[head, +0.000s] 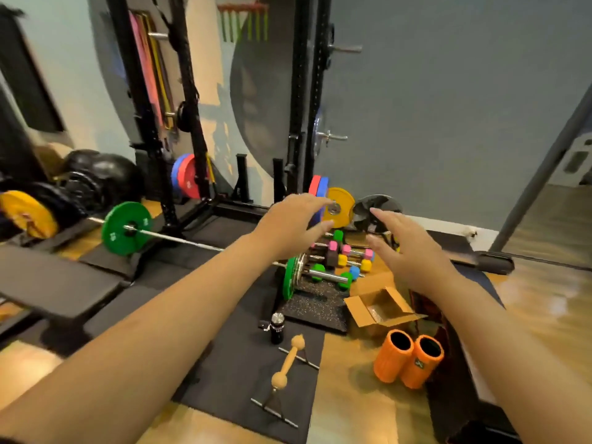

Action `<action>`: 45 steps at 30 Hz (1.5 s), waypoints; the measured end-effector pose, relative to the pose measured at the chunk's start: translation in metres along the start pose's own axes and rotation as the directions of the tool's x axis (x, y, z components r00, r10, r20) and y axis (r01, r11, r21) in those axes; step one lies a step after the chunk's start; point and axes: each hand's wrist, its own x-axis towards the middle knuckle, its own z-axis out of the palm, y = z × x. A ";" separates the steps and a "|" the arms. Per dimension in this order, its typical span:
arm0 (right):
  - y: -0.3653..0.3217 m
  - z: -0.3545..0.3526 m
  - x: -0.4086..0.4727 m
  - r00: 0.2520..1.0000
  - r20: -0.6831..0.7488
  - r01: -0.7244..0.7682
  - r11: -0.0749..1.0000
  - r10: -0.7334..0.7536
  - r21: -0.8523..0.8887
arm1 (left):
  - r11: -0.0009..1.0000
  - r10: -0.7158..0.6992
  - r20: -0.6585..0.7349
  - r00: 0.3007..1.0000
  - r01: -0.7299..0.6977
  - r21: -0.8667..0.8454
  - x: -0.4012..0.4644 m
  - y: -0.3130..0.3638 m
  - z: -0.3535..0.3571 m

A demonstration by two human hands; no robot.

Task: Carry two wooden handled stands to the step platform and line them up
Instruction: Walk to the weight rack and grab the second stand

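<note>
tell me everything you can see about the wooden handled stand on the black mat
The wooden handled stand has a light round wooden bar with a ball-shaped knob at each end, carried on dark struts that end in thin grey metal foot rails, one near and one far. It stands upright on the black floor mat, angled diagonally, just in front of a black bottle. Neither hand touches it; only one stand is visible.

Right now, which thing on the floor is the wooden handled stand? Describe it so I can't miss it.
Find the dark floor mat running up the middle. Near its front, just below the small black bottle, lies the wooden handled stand. Unlike the orange foam rollers to its right, it is a pale wooden bar with ball ends on thin metal feet.
</note>
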 end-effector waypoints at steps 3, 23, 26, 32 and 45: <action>0.015 0.004 0.022 0.998 0.007 0.063 0.997 -0.063 0.035 | 0.998 -0.049 -0.029 0.998 0.050 0.026 0.011 0.001 0.005; 0.136 0.058 0.230 0.972 0.058 0.218 0.968 -0.227 0.128 | 0.959 -0.276 -0.065 0.959 0.280 0.053 0.177 -0.082 0.105; 0.152 0.077 0.264 0.959 0.094 0.252 0.955 -0.268 0.155 | 0.942 -0.323 -0.074 0.943 0.328 0.068 0.188 -0.096 0.120; 0.176 0.122 0.337 0.890 0.167 0.368 0.885 -0.424 0.287 | 0.852 -0.501 -0.099 0.860 0.510 0.120 0.200 -0.121 0.146; 0.147 0.229 0.399 0.488 0.369 0.577 0.609 -0.791 0.544 | 0.431 -0.859 -0.273 0.434 0.899 0.072 0.163 -0.084 0.209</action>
